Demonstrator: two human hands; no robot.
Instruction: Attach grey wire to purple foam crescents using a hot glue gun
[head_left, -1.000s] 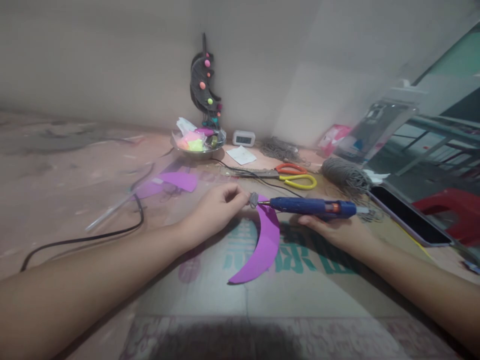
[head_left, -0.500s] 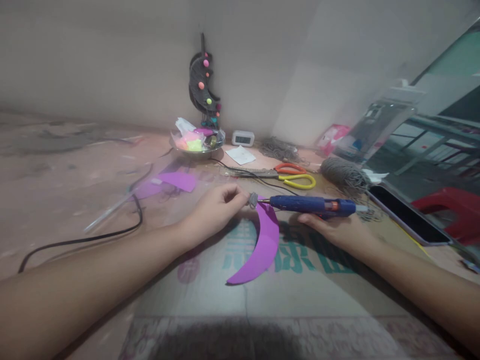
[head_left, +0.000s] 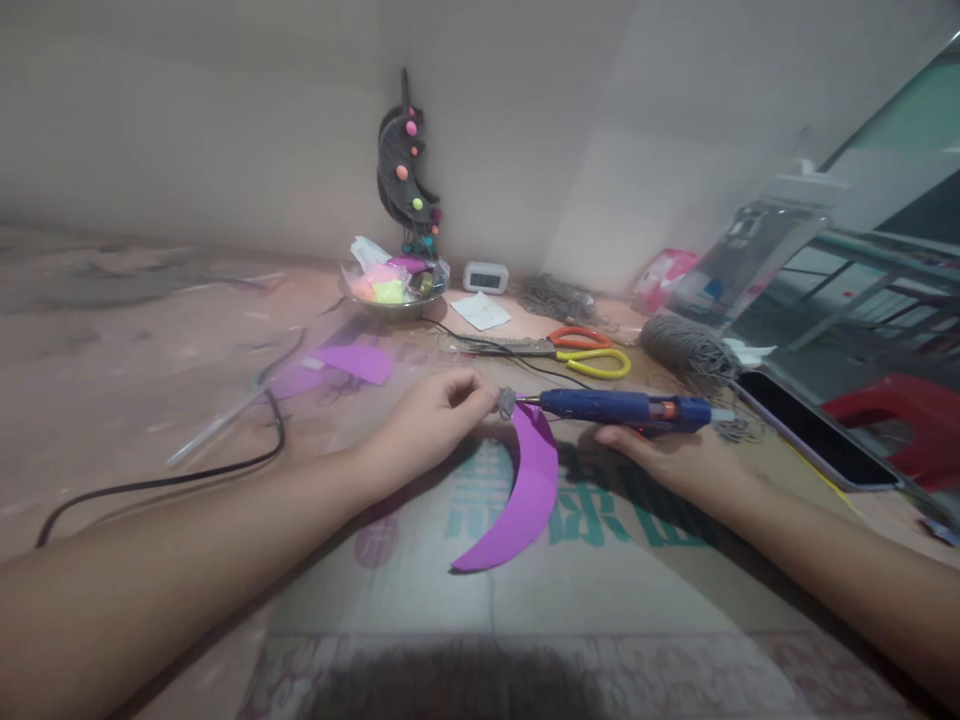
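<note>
A purple crescent cutout (head_left: 536, 480), like foam or stiff paper, slants down toward me, with grey yarn (head_left: 508, 403) bunched at its upper tip. My left hand (head_left: 431, 415) is closed in a pinch at that yarn-wrapped tip. From the right, my right hand (head_left: 660, 465) grips a blue hot glue gun (head_left: 600, 406) from below; its handle is mostly hidden by the hand. The gun's metal nozzle points left and sits at the crescent's tip, against or very near the yarn. A clear glue stick pokes out of the gun's back end.
Cardboard (head_left: 420, 600) with green print lies under the work. Beyond are scissors (head_left: 592, 350), a bowl of pompoms (head_left: 394, 305), a small clock (head_left: 486, 277) and a yarn ball (head_left: 686, 350). A phone (head_left: 817, 430) lies right; purple scraps (head_left: 356, 362) and a black cable (head_left: 187, 478) lie left.
Almost nothing differs. Both hands, the glue gun and the crescent keep their places, with only a very slight shift at the crescent's lower tip.
</note>
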